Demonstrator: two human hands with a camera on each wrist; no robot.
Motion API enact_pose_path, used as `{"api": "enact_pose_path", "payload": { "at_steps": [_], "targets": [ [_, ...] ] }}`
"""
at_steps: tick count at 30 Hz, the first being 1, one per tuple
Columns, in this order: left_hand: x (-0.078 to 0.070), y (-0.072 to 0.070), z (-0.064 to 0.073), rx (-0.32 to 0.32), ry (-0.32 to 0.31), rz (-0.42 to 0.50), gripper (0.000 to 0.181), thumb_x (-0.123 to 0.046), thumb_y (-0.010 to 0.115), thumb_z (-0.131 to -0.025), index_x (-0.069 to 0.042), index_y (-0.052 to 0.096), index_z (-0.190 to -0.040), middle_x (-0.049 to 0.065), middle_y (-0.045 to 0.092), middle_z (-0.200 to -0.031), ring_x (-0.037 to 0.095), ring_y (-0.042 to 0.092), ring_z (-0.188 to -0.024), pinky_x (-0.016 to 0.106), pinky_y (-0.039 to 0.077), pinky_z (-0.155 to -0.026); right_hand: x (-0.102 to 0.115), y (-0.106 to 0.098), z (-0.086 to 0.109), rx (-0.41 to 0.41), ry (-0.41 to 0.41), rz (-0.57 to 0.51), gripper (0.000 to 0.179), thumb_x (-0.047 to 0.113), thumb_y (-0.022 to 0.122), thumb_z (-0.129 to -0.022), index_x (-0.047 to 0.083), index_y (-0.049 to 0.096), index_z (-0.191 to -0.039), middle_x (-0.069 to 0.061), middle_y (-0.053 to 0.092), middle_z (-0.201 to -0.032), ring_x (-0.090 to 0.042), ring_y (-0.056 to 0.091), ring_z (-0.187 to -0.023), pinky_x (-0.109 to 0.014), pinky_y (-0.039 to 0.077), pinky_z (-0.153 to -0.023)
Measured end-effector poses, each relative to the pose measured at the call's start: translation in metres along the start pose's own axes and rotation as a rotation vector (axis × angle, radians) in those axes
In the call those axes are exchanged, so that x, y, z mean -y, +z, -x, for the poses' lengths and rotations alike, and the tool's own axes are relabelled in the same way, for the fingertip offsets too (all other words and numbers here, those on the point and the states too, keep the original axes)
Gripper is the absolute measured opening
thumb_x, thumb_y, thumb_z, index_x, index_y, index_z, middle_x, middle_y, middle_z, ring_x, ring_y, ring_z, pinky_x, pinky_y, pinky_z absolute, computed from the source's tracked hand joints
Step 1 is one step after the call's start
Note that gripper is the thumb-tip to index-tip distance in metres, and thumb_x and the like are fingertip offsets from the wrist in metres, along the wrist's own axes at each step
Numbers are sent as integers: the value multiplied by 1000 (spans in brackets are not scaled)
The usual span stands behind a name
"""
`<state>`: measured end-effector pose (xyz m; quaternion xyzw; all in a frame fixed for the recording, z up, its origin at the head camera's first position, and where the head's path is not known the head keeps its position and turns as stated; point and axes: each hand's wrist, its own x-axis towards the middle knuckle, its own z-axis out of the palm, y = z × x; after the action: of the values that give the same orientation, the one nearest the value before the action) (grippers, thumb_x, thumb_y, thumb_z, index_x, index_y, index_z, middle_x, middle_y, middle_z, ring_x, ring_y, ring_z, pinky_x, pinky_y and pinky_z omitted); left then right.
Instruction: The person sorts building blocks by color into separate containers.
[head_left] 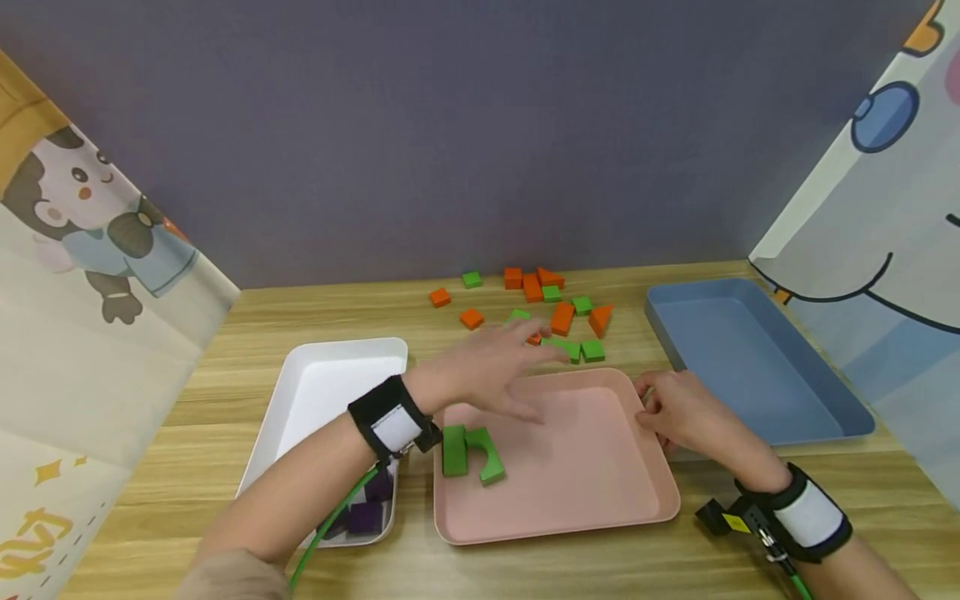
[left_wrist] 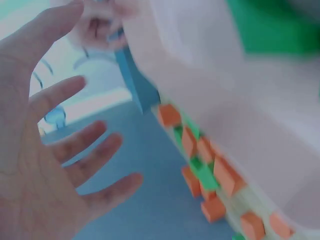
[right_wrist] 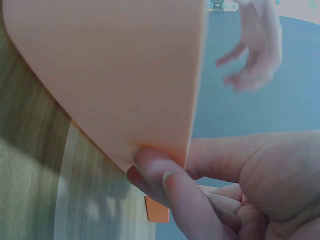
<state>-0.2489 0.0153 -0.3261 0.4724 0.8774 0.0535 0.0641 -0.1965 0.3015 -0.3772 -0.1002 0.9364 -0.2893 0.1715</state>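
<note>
The pink tray [head_left: 577, 475] stands in front of me, with a green rectangular block [head_left: 453, 451] and a green arch block [head_left: 489, 458] at its left side. My right hand [head_left: 681, 414] pinches the tray's right edge; in the right wrist view thumb and fingers [right_wrist: 187, 200] hold the rim. Above the tray's far left part, my left hand [head_left: 495, 367] hovers with fingers spread and nothing in it, as the left wrist view confirms. Beyond its fingertips lie loose orange blocks [head_left: 562, 318] and green blocks [head_left: 592, 351], some partly hidden by the hand.
On the left, a white tray [head_left: 341, 375] holds several dark purple blocks [head_left: 366, 517], partly covered by my left forearm. A blue tray [head_left: 757, 367] stands at the right. Behind the table rises a dark grey panel [head_left: 480, 142], with printed panels at both sides.
</note>
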Motion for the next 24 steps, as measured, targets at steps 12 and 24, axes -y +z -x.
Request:
{"api": "enact_pose_path", "payload": {
  "at_steps": [12,24],
  "targets": [
    [67,-1,-36,52,-313,128,90,-70,65,-81,-38,25,-155,13,0,-166,49,12,-150,60,47,-99,2,1,2,-1,3,-20,32,1,64,-90,-9,59,-119,0,66,-64,-15,62,-48,-28,51,-45],
    [92,18,-61,277,-297,172,75,-58,53,-94,-34,21,-158,3,11,-168,29,7,-156,57,17,-122,2,2,0,-14,20,-1,31,1,63,-89,-8,59,-119,1,65,-63,-15,61,-47,-29,51,-45]
  ]
}}
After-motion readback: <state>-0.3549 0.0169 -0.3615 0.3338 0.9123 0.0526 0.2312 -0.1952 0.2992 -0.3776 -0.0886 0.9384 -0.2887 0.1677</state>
